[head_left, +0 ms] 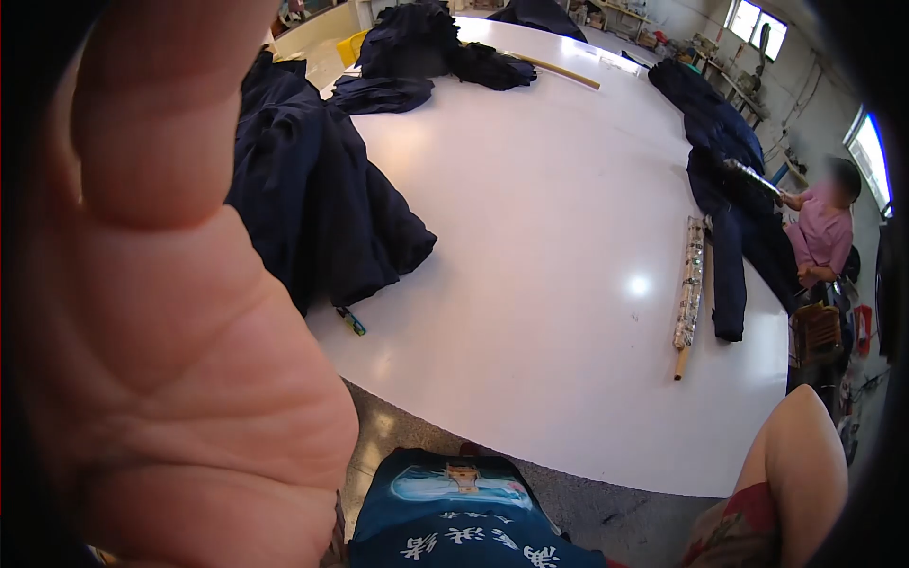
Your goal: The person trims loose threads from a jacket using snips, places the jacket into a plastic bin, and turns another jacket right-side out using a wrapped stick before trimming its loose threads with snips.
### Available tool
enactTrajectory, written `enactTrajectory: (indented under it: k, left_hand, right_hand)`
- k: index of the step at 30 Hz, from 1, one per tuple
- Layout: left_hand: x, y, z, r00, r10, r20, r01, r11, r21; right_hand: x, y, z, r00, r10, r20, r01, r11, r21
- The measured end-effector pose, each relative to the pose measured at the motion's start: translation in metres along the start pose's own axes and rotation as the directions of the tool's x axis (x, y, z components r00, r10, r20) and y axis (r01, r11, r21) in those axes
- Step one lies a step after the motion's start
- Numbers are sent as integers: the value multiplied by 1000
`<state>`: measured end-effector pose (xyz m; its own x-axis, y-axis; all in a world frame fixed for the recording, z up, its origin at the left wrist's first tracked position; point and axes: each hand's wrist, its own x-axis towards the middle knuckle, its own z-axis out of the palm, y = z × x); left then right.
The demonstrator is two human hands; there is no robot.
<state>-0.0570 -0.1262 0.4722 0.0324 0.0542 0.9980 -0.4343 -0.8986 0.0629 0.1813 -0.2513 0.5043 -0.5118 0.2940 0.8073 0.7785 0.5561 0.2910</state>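
Note:
My left hand [208, 350] fills the left side of the view, very close to the camera, palm toward me. One digit stretches upward past the top edge; the other fingers are cut off or hidden. Nothing shows in the palm. Behind it on the white table lies a pile of dark navy cloth [312, 189]. A small green-and-black tool [351, 321], too small to name, sticks out below that cloth. My right hand is out of view; only my bent right arm [803, 464] shows at the lower right.
More dark cloth [407, 43] lies at the far left of the white table [530, 237]. A stick wrapped in clear, shiny material [691, 284] lies near dark garments [724, 218] on the right. Beyond them, a person in pink [822, 232] holds a similar stick. Cluttered shelves line the wall.

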Motion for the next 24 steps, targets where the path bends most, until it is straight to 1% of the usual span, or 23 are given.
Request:
enactTrajectory:
  k: [4,7,10,11,13,14,15,16,17,18,19,20,21,22,23,24]
  left_hand:
    - [-2,-4,5,1000,-13,-15,13,1000,-10]
    - [-3,-6,11,1000,-24,-17,24,1000,-17]
    - [-6,-12,20,999,-43,-17,42,999,-30]
    - [-5,-15,24,998,-58,-15,57,998,-39]
    - [-5,-17,29,998,-68,-9,68,996,-60]
    - [-4,-17,31,997,-71,-7,71,995,-64]
    - [-6,-17,32,997,-74,-7,74,995,-60]
    - [-6,-15,33,997,-82,-7,81,995,-58]
    - [-8,-15,34,996,-92,-8,91,994,-53]
    - [-12,-13,35,994,-112,-15,111,993,-42]
    - [-19,-12,35,987,-157,-28,157,987,-21]
    - [-28,-10,36,975,-220,-40,220,975,5]
    - [-43,-8,38,943,-328,-53,330,944,23]
    - [-63,-8,40,872,-485,-62,487,873,16]
    - [-89,-7,43,747,-662,-61,663,749,-15]
    - [-124,-8,41,593,-804,-48,805,594,-10]
  right_hand:
    - [7,-1,-3,1000,-2,15,2,1000,-9]
    - [9,-3,-10,999,-39,1,39,999,-11]
    - [11,-8,-31,990,-126,-63,124,992,-27]
    - [13,-9,-41,984,-143,-106,139,989,-43]
    - [11,-4,-59,968,-140,-208,123,988,-93]
    - [3,6,-65,958,-82,-273,51,991,-121]
    - [-9,19,-68,943,5,-332,-53,989,-137]
    - [-31,39,-68,905,156,-395,-223,966,-129]
    - [-61,66,-57,831,379,-408,-449,889,-87]
    - [-103,95,-39,696,610,-378,-667,745,-27]
    - [-162,125,-14,512,806,-297,-835,548,48]
    - [-238,158,15,306,938,-163,-907,339,251]
    - [-319,180,38,144,988,-48,-985,148,90]
    - [-366,179,53,71,997,-10,-966,66,-249]
    - [-421,176,68,-20,1000,19,-930,-11,-368]
    - [-468,170,78,-82,996,42,-889,-54,-454]
